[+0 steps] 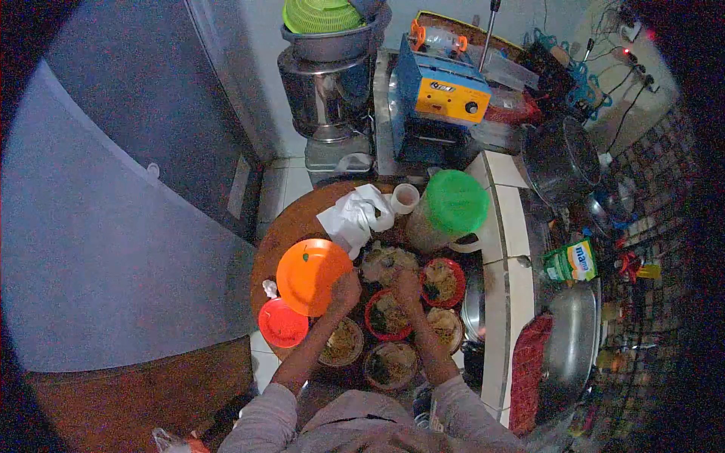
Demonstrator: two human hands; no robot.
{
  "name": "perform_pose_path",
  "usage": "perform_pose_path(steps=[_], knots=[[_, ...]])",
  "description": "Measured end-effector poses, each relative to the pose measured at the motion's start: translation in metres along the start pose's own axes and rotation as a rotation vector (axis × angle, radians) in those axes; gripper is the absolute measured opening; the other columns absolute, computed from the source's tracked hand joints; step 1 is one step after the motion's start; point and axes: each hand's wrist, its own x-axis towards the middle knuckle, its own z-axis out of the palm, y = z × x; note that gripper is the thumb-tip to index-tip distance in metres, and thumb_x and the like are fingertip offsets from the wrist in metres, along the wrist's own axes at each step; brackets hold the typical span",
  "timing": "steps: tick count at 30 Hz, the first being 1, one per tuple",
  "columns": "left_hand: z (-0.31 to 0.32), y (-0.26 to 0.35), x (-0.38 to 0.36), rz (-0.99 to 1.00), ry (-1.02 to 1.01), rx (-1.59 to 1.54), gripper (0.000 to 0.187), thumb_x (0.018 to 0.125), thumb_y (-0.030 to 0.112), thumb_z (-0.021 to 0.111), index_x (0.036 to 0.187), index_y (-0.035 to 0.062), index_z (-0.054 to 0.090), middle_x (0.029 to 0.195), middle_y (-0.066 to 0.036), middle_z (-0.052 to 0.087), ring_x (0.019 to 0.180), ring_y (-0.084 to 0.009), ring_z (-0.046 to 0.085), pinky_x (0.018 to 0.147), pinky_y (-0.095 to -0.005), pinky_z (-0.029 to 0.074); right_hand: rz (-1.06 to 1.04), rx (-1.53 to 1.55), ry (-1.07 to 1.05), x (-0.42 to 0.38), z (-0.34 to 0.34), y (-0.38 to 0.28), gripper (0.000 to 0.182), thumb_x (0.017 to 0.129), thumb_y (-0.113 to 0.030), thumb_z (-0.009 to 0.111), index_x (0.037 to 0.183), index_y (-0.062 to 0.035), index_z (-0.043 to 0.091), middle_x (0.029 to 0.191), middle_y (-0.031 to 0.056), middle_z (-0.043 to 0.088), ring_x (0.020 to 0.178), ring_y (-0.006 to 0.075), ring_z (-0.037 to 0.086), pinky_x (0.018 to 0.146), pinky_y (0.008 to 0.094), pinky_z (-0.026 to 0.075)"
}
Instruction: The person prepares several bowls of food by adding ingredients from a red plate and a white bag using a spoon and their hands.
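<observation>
- The left hand point(346, 291) is closed on the rim of a round orange plastic plate point(312, 275), holding it tilted up off the round brown wooden tabletop point(291, 226), seemingly to keep it out of the way of the bowls.
- The right hand point(408, 285) reaches down with fingers bunched over a red bowl of noodles point(387, 315) directly under it; whether it pinches any food I cannot tell.
- Around that hand sit more filled bowls: another red one point(442, 281) just to its right, a pale one point(387, 263) beyond it, and three nearer the body.
- A smaller red plastic lid point(282, 323) lies just below the left hand's plate.
- Beyond both hands, a crumpled white plastic bag point(355, 215) and a jar with a green lid point(453, 204) crowd the far edge, leaving little free room.
- Farther off stand a blue and orange machine point(442, 90) and a steel pot point(328, 94).
</observation>
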Motion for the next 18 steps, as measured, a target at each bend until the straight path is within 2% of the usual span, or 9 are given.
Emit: perform_pose_path(steps=[1,2,4,6,10,12,15,18], knots=[[0.004,0.0,0.003,0.001,0.002,-0.001,0.026,0.097,0.019,0.042,0.103,0.0007,0.059,0.083,-0.024,0.064,0.079,-0.0431,0.065,0.07,-0.0557,0.051,0.205,0.035,-0.162,0.003,-0.002,0.0,0.028,0.097,-0.026,0.05,0.108,-0.0045,0.064,0.08,0.0153,0.066,0.071,0.0334,0.064,0.062,0.0451,0.053],[0.008,0.002,0.008,-0.037,-0.057,0.006,0.026,0.097,0.018,0.042,0.104,0.0005,0.059,0.082,-0.025,0.064,0.079,-0.0438,0.065,0.07,-0.056,0.051,0.204,0.034,-0.161,0.001,-0.004,0.002,0.028,0.097,-0.026,0.05,0.108,-0.0045,0.064,0.08,0.0153,0.066,0.071,0.0334,0.064,0.062,0.0451,0.053],[0.0,0.008,0.007,-0.075,-0.117,0.012,0.026,0.097,0.017,0.041,0.104,0.0002,0.059,0.081,-0.025,0.063,0.078,-0.0444,0.064,0.071,-0.0564,0.051,-0.012,0.334,-0.031,-0.006,-0.011,0.004,0.032,0.098,-0.03,0.052,0.116,-0.0061,0.062,0.103,0.0169,0.066,0.08,0.0315,0.065,0.069,0.0421,0.055],[-0.008,0.005,0.003,0.013,-0.074,-0.027,0.025,0.096,0.017,0.042,0.103,-0.0002,0.059,0.079,-0.025,0.063,0.076,-0.0454,0.063,0.069,-0.0573,0.05,0.003,0.318,-0.051,-0.007,-0.013,0.003,0.033,0.098,-0.031,0.051,0.116,-0.0054,0.062,0.104,0.0175,0.065,0.08,0.0314,0.065,0.069,0.0419,0.055],[-0.016,0.01,0.0,0.027,-0.027,-0.079,0.027,0.097,0.018,0.041,0.101,-0.0014,0.059,0.08,-0.027,0.064,0.076,-0.0459,0.064,0.068,-0.0574,0.05,0.053,0.26,-0.134,-0.003,-0.006,0.004,0.039,0.098,-0.035,0.051,0.117,-0.0028,0.062,0.105,0.0195,0.065,0.081,0.0309,0.065,0.067,0.0412,0.055],[-0.02,0.012,0.002,-0.04,-0.038,-0.12,0.026,0.096,0.017,0.042,0.1,-0.0026,0.059,0.081,-0.027,0.064,0.076,-0.0463,0.064,0.068,-0.0574,0.05,0.08,0.231,-0.175,0.0,-0.002,0.004,0.042,0.097,-0.037,0.051,0.117,-0.0015,0.061,0.105,0.0206,0.064,0.082,0.0306,0.065,0.066,0.0409,0.055],[-0.021,0.007,0.004,0.038,-0.071,-0.105,0.025,0.096,0.016,0.042,0.101,-0.0031,0.057,0.081,-0.028,0.064,0.076,-0.0469,0.063,0.069,-0.0577,0.05,0.116,0.184,-0.235,0.005,0.002,0.006,0.047,0.097,-0.04,0.051,0.118,0.0005,0.061,0.106,0.0221,0.063,0.083,0.0303,0.065,0.064,0.0403,0.055],[-0.016,0.003,0.007,-0.004,-0.062,-0.119,0.023,0.095,0.014,0.044,0.102,-0.0032,0.057,0.08,-0.028,0.063,0.074,-0.0469,0.063,0.069,-0.0584,0.049,0.15,0.137,-0.297,0.011,0.003,0.003,0.051,0.097,-0.043,0.051,0.118,0.0025,0.061,0.107,0.0237,0.063,0.084,0.0299,0.065,0.063,0.0398,0.055]])
